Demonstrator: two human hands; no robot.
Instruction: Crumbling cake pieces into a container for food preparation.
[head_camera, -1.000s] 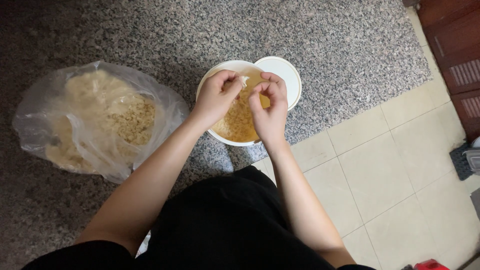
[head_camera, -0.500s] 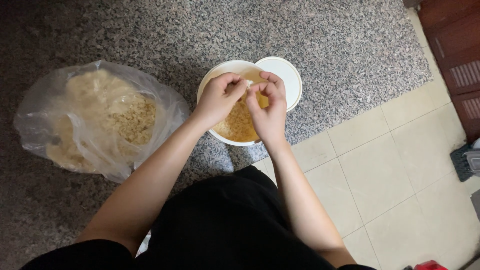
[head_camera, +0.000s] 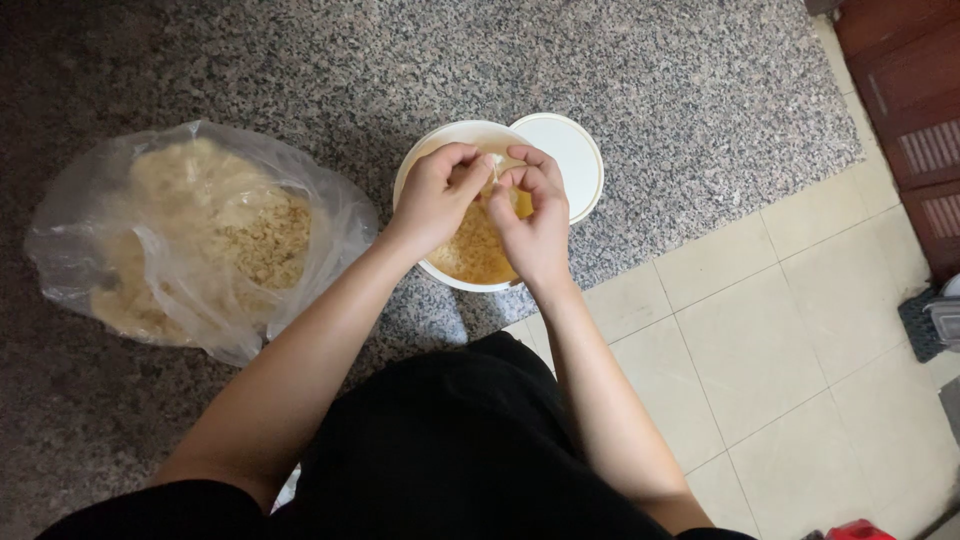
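Note:
A round white bowl (head_camera: 447, 141) holding yellowish liquid and small pale pieces stands on the speckled granite floor. Over it my left hand (head_camera: 435, 200) and my right hand (head_camera: 532, 220) meet, fingertips pinched together on one small pale piece (head_camera: 492, 172) between them. A white lid (head_camera: 570, 160) lies flat beside the bowl on its right, touching it. To the left, an open clear plastic bag (head_camera: 190, 235) is heaped with many of the same pale pieces.
Beige floor tiles (head_camera: 760, 340) begin to the right of the granite. A dark wooden door (head_camera: 915, 110) stands at the upper right. A dark mat edge and a grey object lie at the far right. My black-clothed lap fills the bottom.
Both hands have closed in toward each other above the bowl, and their fingertips now pinch the same small piece. The bowl, the lid and the bag have not moved.

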